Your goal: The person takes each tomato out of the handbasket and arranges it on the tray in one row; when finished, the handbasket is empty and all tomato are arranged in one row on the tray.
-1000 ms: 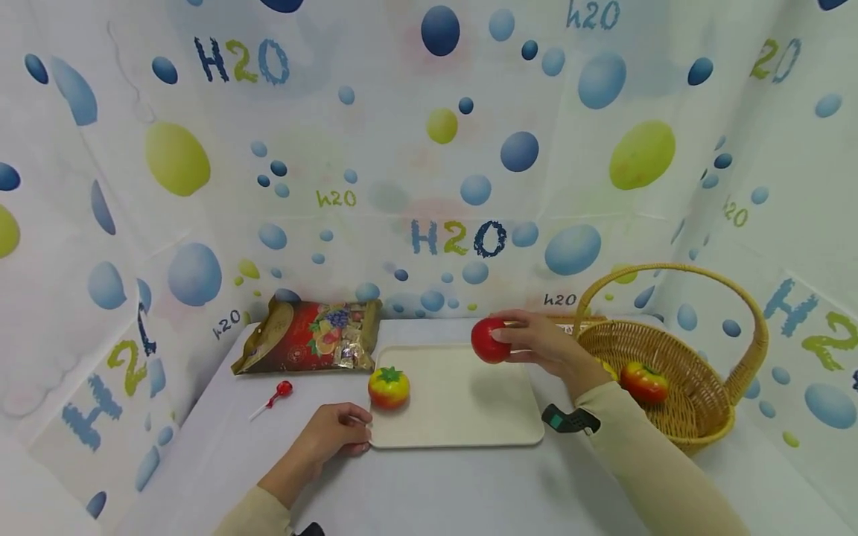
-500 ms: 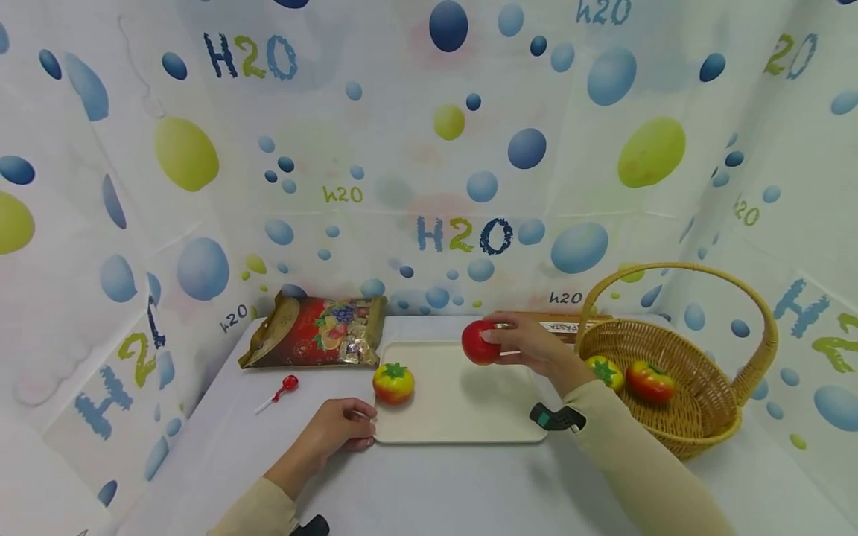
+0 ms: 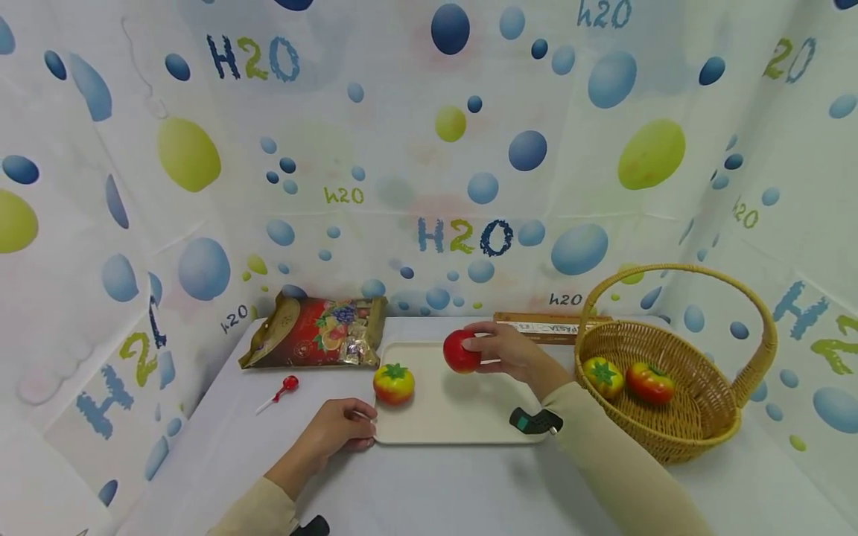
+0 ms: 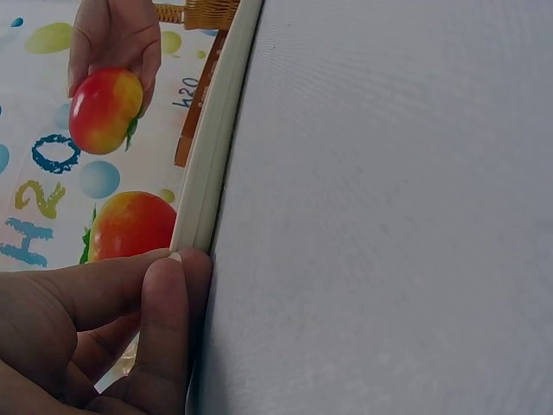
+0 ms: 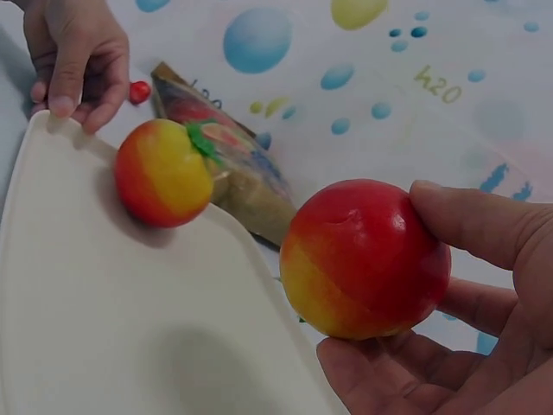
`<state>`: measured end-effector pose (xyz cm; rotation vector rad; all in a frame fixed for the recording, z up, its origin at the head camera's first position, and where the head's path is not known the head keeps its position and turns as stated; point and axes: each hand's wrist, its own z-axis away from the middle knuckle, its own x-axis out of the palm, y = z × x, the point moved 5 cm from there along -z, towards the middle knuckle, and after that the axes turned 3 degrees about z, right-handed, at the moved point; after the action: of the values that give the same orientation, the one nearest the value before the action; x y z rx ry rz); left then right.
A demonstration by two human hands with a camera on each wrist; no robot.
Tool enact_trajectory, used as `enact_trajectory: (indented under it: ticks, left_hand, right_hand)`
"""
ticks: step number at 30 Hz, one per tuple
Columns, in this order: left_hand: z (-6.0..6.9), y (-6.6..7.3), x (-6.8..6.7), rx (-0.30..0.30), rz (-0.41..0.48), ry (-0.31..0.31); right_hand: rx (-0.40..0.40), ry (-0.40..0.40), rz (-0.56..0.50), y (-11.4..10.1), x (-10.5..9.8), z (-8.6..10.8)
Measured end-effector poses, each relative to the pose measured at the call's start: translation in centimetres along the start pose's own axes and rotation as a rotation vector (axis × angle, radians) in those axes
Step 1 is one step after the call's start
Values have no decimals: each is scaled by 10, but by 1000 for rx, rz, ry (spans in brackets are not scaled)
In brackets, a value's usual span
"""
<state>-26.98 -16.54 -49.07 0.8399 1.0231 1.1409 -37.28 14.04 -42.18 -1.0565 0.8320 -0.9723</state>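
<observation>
1. R grip [image 3: 515, 353] is clamped on the red fruit [image 3: 458, 353], thumb opp. fingers; L grip [image 3: 338, 428] pinches the near-left corner of the tray [image 3: 442, 420].
2. Red fruit is in the air over the tray's far-middle part, shadow below, so not touching down. Yellow-red fruit [image 3: 393, 385] sits at the tray's left side.
3. Handling (my guess): prob. a light toy, stiff shell, won't bruise. Glossy skin w/ few edges = a bit slippery, apt to roll once set down.
4. Best hold: round the widest part, thumb vs. fingers, as now; light squeeze shd do. Avoid the green leaf, visible in the left wrist view; might bend or come off.
5. Tray looks thin, stiff & light; cd slide on the worktop [image 3: 402, 491] if bumped, so a corner pinch makes sense.
6. Vs. 0.5 s ago: R grip + red fruit have shifted left and a touch nearer, from right of the tray's middle to approx. its middle. More of the pasta box [image 3: 536, 327] shows on the far side now, ditto the green-topped fruit [image 3: 602, 377] in the basket [image 3: 670, 447] at right. L grip, tray & yellow-red fruit: no visible chg.
</observation>
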Motion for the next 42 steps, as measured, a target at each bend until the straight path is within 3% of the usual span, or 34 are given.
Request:
enact_trajectory:
  ticks: [5,42]
  left_hand:
    - [-5,1,2,14,2,-23]
    - [0,0,0,2,-10,18]
  right_hand:
    - [16,19,1,5,5,-5]
    - [65,3,28,37,51,-25]
